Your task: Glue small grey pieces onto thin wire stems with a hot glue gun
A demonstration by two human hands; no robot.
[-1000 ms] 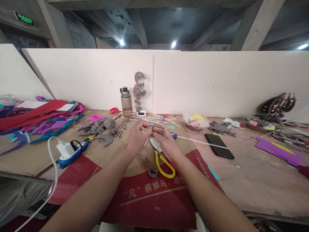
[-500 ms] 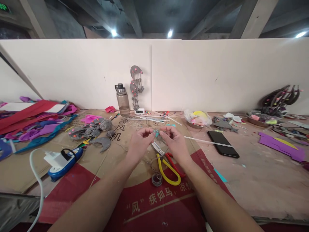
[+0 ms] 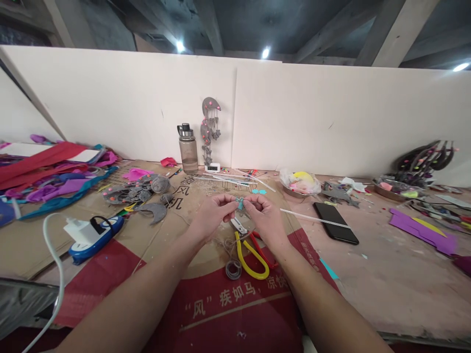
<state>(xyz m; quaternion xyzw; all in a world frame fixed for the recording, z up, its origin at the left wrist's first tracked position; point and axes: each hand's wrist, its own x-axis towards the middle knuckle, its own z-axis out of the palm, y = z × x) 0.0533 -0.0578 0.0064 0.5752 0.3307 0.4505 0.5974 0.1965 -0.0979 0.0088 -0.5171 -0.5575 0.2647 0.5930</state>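
Note:
A small teal piece (image 3: pixel 240 203) is pinched between both hands at the middle of the view. My left hand (image 3: pixel 215 214) grips it from the left with thumb and index finger. On its other side, my right hand (image 3: pixel 263 214) holds it in a similar pinch. Just below the hands lie scissors (image 3: pixel 255 264) with one yellow and one red handle, their blades partly under the fingers. A coil of grey yarn (image 3: pixel 233 269) rests left of the handles, and a loose strand runs up towards the hands.
Grey crescent (image 3: pixel 152 213) and grey yarn ball (image 3: pixel 160 184) lie left; a bottle (image 3: pixel 189 154) and hanging ornament (image 3: pixel 209 130) stand behind. A phone (image 3: pixel 335 223) lies right, near a plastic-wrapped bowl (image 3: pixel 300 184). A blue power strip (image 3: pixel 96 240) is front left.
The view has shifted and tilted slightly. Both hands still pinch the teal piece, with a slight change in finger position; more teal scraps show behind them.

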